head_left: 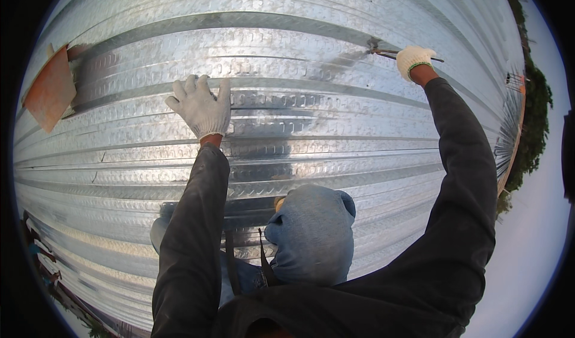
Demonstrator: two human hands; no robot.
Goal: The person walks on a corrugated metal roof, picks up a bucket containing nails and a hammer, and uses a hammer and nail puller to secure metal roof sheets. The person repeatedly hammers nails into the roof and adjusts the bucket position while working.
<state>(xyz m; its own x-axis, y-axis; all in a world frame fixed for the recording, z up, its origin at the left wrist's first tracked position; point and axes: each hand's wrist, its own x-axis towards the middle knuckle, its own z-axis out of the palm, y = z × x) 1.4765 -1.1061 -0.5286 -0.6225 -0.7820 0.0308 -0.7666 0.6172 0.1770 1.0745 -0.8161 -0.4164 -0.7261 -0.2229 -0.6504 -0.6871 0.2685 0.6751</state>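
My left hand [200, 104], in a pale knitted glove, lies with spread fingers on ribbed galvanized metal decking [323, 122]. Up and to the right, my right hand [415, 62], also gloved, grips a dark long-handled tool [387, 52] that looks like pliers or nippers. Its tip meets the sheet by a raised rib, where a small dark mark or fitting shows; I cannot make out which. My knees in blue jeans [308, 236] are bent below me on the decking.
An orange board or panel [49, 89] sits at the far left. Along the right edge are thin metal bars [506, 146], trees [533, 128] and sky beyond the deck's border. Small figures, apparently other people [42, 254], appear at the lower left edge.
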